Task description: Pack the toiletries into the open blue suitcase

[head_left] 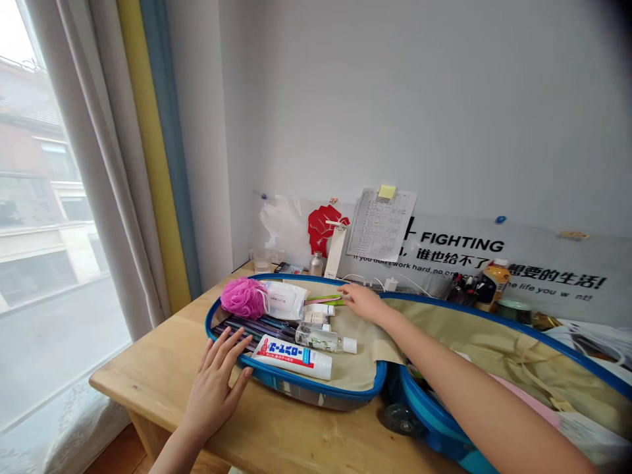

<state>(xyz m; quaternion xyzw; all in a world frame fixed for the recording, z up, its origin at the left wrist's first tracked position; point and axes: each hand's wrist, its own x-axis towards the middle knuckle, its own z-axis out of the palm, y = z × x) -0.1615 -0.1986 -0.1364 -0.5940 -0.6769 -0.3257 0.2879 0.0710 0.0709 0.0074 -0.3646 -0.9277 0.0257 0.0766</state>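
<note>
An open blue suitcase point(316, 390) lies across the table, its left half packed with toiletries. My left hand point(220, 375) rests at the near left rim, fingers spread and holding nothing. Over the far side, my right hand point(363, 303) has its fingers around the end of a thin green toothbrush point(323, 300), with a pink one beside it; the fingertips are partly hidden. Near them lie a pink bath puff point(243, 298), a white wipes pack point(282, 299), small bottles point(318, 318), a clear bottle point(320, 340), dark slender sticks point(257, 328) and a toothpaste tube point(293, 357).
The suitcase's right half point(494, 322) holds a pink item point(528, 400) and straps. Behind stand a white upright lamp point(336, 252), a metallic bottle point(316, 264) and an orange-labelled bottle point(494, 284). A curtained window is at left; the wooden table point(162, 375) has its edge there.
</note>
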